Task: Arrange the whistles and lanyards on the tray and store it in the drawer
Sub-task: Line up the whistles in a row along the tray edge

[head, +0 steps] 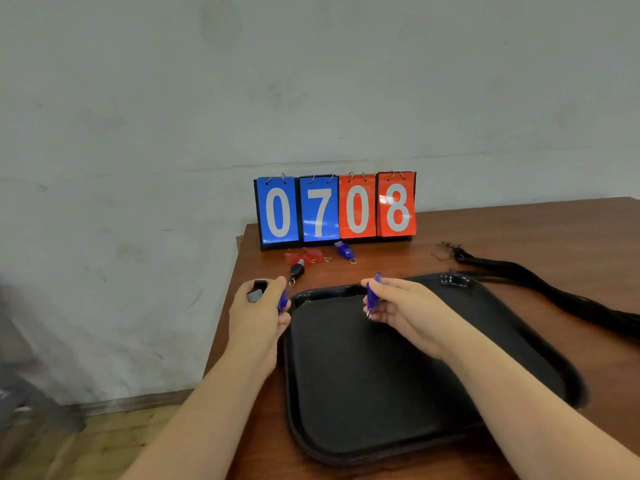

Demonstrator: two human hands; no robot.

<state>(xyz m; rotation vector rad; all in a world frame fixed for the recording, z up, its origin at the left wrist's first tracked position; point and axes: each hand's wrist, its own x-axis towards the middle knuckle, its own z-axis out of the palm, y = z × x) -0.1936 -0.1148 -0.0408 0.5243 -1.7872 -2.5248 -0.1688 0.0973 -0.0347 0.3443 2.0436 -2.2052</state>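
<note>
A black tray sits on the brown table. Behind the tray are a scoreboard, red whistles, a blue whistle and a dark whistle. Black lanyards lie right of the tray.

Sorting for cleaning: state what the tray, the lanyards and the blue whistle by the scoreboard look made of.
Tray: likely moulded plastic, black, matte bed, rim glints. Lanyards: black woven cord or fabric, limp, frayed ends. Blue whistle: probably glossy plastic, with a metal ring.
</note>
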